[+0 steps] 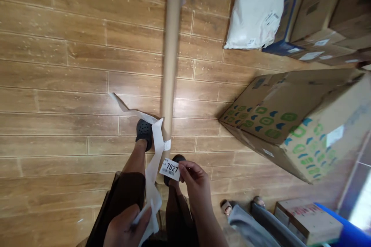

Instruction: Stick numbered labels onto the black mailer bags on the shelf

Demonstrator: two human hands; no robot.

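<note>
My right hand (196,185) pinches a small white label (170,169) printed with 7027 and a barcode. My left hand (127,227) is closed on a long white strip of backing paper (153,150) that curls up over my left foot. A long brown cardboard tube (171,58) lies on the wooden floor, running away from my feet, with a white band near its close end. The label hangs just above the tube's near end. My feet in dark clogs (144,131) stand on either side of that end.
A large cardboard box with green and blue prints (292,119) sits tilted at the right. A white parcel bag (255,11) and more cartons (319,15) lie at the top right. Another person's sandalled feet (240,205) and a small box (308,220) are at the bottom right.
</note>
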